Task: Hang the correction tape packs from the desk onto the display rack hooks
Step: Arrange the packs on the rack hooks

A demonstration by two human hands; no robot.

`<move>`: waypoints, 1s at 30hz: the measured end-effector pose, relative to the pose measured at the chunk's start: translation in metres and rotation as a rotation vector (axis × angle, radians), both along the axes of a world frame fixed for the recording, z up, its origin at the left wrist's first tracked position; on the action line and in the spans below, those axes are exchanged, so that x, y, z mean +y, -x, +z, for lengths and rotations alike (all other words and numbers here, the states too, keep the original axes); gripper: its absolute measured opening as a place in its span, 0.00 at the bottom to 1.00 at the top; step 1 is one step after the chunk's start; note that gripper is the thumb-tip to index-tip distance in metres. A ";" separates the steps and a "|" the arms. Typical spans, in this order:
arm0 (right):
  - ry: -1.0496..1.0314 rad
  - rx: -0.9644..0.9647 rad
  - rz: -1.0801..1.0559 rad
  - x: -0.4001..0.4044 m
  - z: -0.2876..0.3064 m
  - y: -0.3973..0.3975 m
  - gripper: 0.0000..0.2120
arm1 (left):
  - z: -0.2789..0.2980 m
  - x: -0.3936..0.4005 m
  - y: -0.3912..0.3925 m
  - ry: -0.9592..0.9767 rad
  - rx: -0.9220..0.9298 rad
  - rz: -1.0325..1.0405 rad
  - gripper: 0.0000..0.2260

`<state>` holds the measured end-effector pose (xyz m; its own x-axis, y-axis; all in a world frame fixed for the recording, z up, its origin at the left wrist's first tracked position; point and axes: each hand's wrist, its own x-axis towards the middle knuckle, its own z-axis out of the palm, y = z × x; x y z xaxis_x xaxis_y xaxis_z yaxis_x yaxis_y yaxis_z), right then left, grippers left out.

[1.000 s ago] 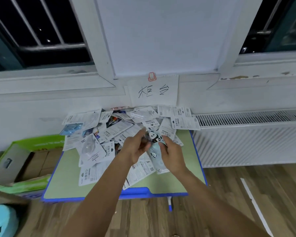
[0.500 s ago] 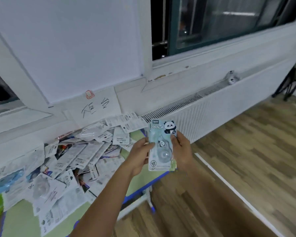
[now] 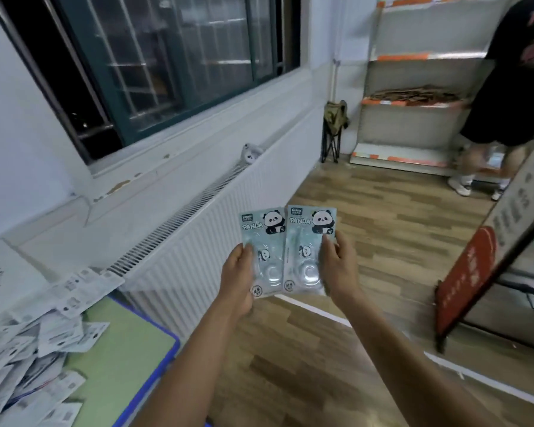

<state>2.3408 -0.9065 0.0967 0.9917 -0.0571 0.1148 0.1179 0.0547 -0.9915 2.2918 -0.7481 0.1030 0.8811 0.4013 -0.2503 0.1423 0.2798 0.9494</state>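
Near left: green, blue-edged surface (image 3: 130,349) carrying a heap of white packs (image 3: 28,359), print unreadable. Centre, held above the floor: left hand (image 3: 239,278) fingers grasp one pale-blue "PANDA" pack (image 3: 264,241); right hand (image 3: 336,266) fingers grasp a second pack (image 3: 305,241), edges overlapping. Each shows a panda cartoon and clear blister.

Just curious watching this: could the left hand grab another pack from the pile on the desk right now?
Probably not as is. The left hand already grips a panda pack, raised over the floor, and the pile lies apart, down to its left. Nothing blocks the way, though.
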 end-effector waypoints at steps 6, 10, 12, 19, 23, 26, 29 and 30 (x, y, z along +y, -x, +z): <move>0.194 -0.110 -0.168 -0.148 0.002 -0.015 0.08 | 0.000 -0.138 -0.037 -0.144 -0.075 -0.176 0.11; 0.278 -0.128 -0.308 -0.247 0.007 -0.017 0.07 | 0.004 -0.235 -0.060 -0.214 -0.129 -0.292 0.08; 0.303 -0.141 -0.365 -0.294 0.009 -0.017 0.06 | 0.003 -0.284 -0.070 -0.221 -0.135 -0.355 0.09; 0.322 -0.075 -0.643 -0.443 0.009 -0.013 0.03 | 0.004 -0.443 -0.101 -0.170 -0.104 -0.598 0.10; 0.301 -0.008 -0.768 -0.519 0.005 -0.016 0.03 | 0.004 -0.528 -0.125 -0.192 -0.132 -0.708 0.10; 0.266 0.002 -0.808 -0.555 0.005 -0.022 0.02 | 0.005 -0.571 -0.144 -0.212 -0.179 -0.743 0.10; 0.263 -0.005 -0.886 -0.608 0.009 -0.038 0.02 | 0.006 -0.630 -0.170 -0.226 -0.229 -0.843 0.09; 0.270 0.004 -0.911 -0.625 0.011 -0.043 0.03 | 0.008 -0.650 -0.179 -0.230 -0.242 -0.880 0.09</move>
